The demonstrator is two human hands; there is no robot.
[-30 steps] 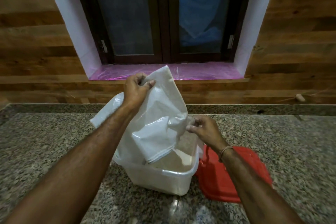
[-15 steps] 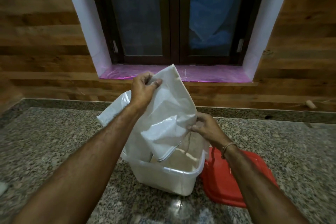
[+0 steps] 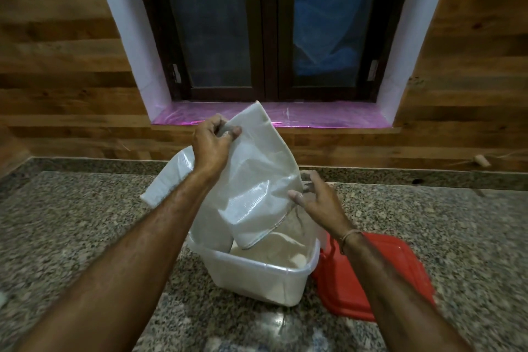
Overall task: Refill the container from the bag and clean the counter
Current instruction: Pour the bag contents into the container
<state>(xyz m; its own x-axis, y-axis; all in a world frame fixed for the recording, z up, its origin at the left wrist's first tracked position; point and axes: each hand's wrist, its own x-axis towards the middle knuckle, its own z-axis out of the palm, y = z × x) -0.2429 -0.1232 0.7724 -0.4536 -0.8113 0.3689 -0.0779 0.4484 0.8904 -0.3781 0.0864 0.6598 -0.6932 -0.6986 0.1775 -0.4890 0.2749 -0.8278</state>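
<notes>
Compared with half a second before, your left hand had kept the same place: it gripped the upper corner of the white bag, with fingers and thumb closed on the fabric, and held it high above the container. The change was at your right hand. Before, it pinched the side edge of the bag tightly. Now its fingers were more spread and curved, and the thumb lay against that edge. Whether it really held the edge or only touched it, I cannot tell.

The bag hung limp and quite flat, with its lower open end inside the container. The container stood on the table and held a mound of pale powder, which rose near to the rim. A faint brownish blur under the bag's mouth was perhaps powder falling, but this is not sure. My judgement is that the bag was almost empty and the refill was near its end. Closing and cleaning the table were not yet done, as the red lid lay on the table just beside the container, to its right.

As for writing, you could read none. The bag showed only plain white woven material, and I saw no label or brand on the container or the lid.
</notes>
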